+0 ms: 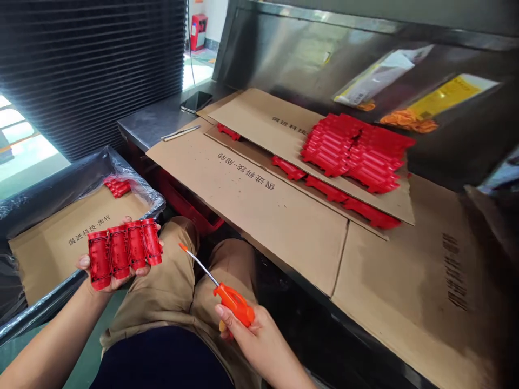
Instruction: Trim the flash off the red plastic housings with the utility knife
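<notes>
A red plastic part with four rounded sections lies across my left hand, whose fingers wrap round its edges from below. My right hand is closed round the orange handle of a tool. The tool's thin metal shaft points up and left, and its tip is orange. A gap separates that tip from the red part. Both hands are above my lap, the left one near the edge of a plastic-lined bin.
Cardboard sheets cover the table at the right. A stack of red parts sits on the upper sheet, with more between the layers. A phone lies at the back. Another red part rests in the bin.
</notes>
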Motion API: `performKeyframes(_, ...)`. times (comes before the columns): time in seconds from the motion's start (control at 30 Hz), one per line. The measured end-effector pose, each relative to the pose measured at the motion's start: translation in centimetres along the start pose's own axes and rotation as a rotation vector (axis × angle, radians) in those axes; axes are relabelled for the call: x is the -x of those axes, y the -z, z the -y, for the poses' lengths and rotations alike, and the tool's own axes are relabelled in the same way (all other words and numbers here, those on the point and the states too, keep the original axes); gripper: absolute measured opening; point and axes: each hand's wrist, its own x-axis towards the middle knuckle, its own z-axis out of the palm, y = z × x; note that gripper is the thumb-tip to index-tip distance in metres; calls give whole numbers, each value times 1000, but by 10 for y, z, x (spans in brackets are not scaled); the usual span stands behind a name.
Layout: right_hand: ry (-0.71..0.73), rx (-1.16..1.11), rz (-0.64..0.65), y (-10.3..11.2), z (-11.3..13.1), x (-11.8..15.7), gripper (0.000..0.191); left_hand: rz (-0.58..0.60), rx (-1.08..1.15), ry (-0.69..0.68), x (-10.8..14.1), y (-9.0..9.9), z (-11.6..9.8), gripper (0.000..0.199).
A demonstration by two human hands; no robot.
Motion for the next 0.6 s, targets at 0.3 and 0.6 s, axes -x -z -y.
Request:
performKeyframes(0.3,-199,-193,41,-52,-75,-65,71,-26,16,-16,-11,-14,17,96)
performKeyframes(0.6,-247,-233,47,-50,-86,-70,77,45,-15,-57,-8,-14,16,102)
